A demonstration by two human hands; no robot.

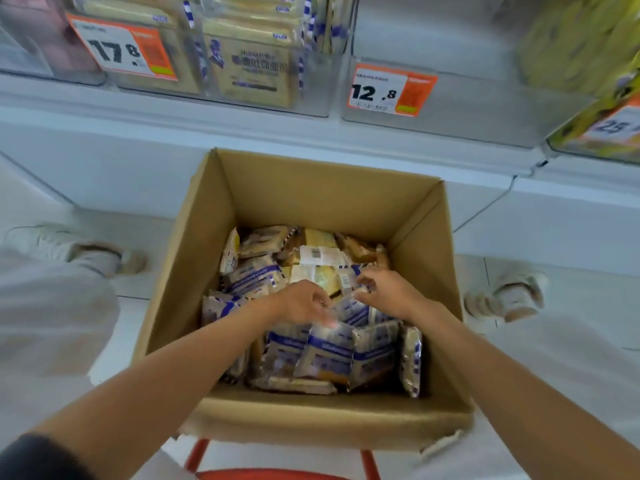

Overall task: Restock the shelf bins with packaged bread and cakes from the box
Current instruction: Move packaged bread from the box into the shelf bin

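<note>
While blue-and-white plastic packets of pale bread (325,355) are lying and standing crowded together in the bottom of the open brown cardboard box (311,188), both bare hands are reaching down among them. The right hand (388,292) is curling its thumb and fingers narrowly round the top edge of one upright packet (349,308) near the middle of the heap, pinching its wrapper. The left hand (301,301) is meeting that same packet from the other side with its fingers bent downward, but its fingertips are smearing into blur, so whether it is actually gripping cannot be told.

The box is resting on a red tubular frame (197,455) showing beneath its near edge, and it is sitting between the person's two pale shoes, one (69,247) on the left and one (512,292) on the right, both planted on the white tiled floor (571,299).

Above the box, a white shelf ledge (242,116) is carrying a row of clear plastic bins. One bin (311,98) is holding stacked packets of the same pale bread, and an orange-and-white price tag reading 17.8 (128,51) is hanging just left of it. Another clear bin (467,112) to the right is bearing a similar tag reading 12.8 (391,90), and yellow wrapped packages (581,46) are filling the far right corner.
</note>
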